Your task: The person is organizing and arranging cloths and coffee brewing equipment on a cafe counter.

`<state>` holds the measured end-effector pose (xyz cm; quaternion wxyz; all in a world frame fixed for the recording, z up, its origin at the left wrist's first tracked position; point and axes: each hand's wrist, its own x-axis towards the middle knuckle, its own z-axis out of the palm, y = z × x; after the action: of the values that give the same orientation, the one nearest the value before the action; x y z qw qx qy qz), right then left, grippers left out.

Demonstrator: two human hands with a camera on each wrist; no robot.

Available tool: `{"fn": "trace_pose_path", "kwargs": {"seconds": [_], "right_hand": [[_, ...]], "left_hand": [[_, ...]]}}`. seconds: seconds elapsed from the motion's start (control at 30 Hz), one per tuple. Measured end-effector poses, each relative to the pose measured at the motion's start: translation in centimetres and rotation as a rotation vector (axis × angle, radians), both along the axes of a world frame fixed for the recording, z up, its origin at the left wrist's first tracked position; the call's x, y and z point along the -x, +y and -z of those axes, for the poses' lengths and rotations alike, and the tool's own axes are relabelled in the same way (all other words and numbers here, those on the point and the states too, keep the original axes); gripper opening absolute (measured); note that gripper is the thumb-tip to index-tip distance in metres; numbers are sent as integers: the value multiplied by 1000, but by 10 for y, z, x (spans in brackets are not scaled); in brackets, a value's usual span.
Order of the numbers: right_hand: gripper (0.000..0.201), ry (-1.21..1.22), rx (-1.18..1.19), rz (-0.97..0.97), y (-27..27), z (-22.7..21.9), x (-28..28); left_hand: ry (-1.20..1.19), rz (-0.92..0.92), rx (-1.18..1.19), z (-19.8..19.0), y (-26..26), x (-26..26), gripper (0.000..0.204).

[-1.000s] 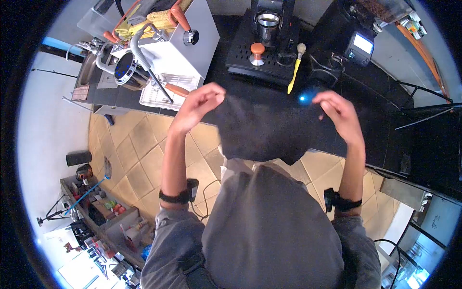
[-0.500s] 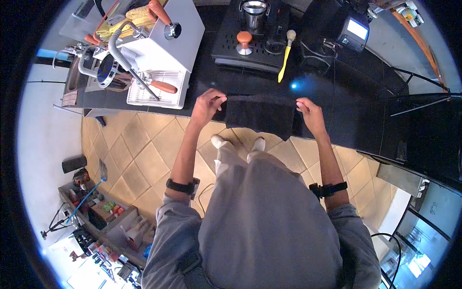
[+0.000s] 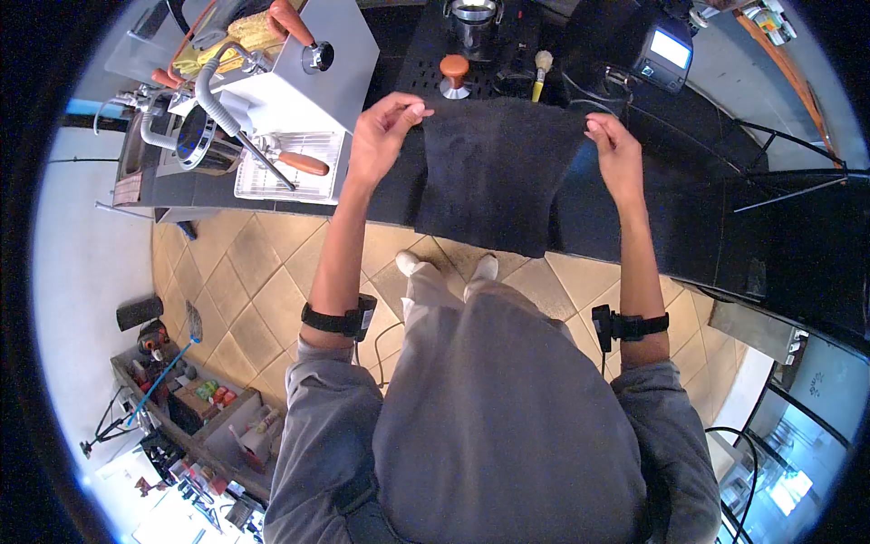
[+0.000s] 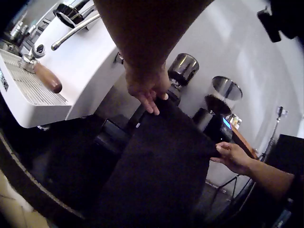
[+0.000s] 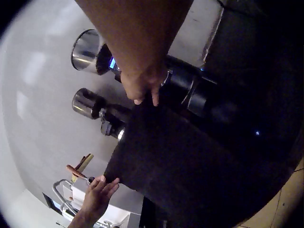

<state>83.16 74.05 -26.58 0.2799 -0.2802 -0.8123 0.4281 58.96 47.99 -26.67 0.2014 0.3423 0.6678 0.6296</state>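
Note:
A black cloth (image 3: 494, 172) hangs spread between both hands, over the front of the dark counter. The left hand (image 3: 382, 140) pinches its upper left corner; in the left wrist view that hand (image 4: 148, 88) has its fingertips on the cloth (image 4: 159, 161). At the upper right corner, the right hand (image 3: 618, 163) pinches the fabric between thumb and finger. The right wrist view has the right hand (image 5: 142, 83) at one corner of the cloth (image 5: 175, 161), with the left hand (image 5: 97, 199) at the other.
A white espresso machine (image 3: 317, 77) stands at the left, its drip tray (image 3: 317, 186) near the counter edge. Behind the cloth are an orange-handled tamper (image 3: 455, 72), a yellow brush (image 3: 540, 77) and a metal cup (image 3: 473, 36). A grinder display (image 3: 669, 50) glows at right.
The cloth was blurred in motion, then hung lower and partly folded; now it is raised, farther forward and spread wider. Both hands have moved up and apart since half a second ago.

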Motion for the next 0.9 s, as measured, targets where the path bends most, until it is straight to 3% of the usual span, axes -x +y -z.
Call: {"fn": "trace_pose_path", "kwargs": {"seconds": [0.1,0.17,0.23,0.3,0.37,0.43,0.5,0.57,0.7,0.77,0.8,0.83,0.9], "right_hand": [[18,-141,-122,-26,-10,16,-13],[16,-179,-97,-41,-22,38,-27],[15,-147,-97,-104,-42,56,-45],[14,-149,-161,-189,-58,79,-62],[12,-134,-163,-204,-78,93,-78],[12,-196,-161,-308,-91,103,-90],[11,-281,-98,-309,-95,106,-95],[12,-298,-126,-393,-96,106,-97],[13,-336,-108,-340,-86,97,-92],[16,-274,-136,-170,-78,101,-85],[33,-304,-94,-136,-73,104,-80],[33,-302,-94,-134,-70,106,-73],[53,-313,-183,-12,-63,112,-60]], "left_hand": [[74,22,64,28,-11,-2,19],[168,11,378,36,-26,-15,14],[121,43,337,78,-45,-21,12],[73,74,296,96,-59,-29,11],[205,127,316,102,-72,-39,12],[169,146,363,108,-82,-45,12],[357,182,374,108,-86,-49,11],[322,200,414,107,-88,-48,11],[385,272,443,96,-87,-47,15],[393,259,486,93,-82,-48,19],[469,201,497,92,-75,-48,25],[546,142,506,92,-67,-49,32],[587,161,516,90,-47,-52,38]]}}
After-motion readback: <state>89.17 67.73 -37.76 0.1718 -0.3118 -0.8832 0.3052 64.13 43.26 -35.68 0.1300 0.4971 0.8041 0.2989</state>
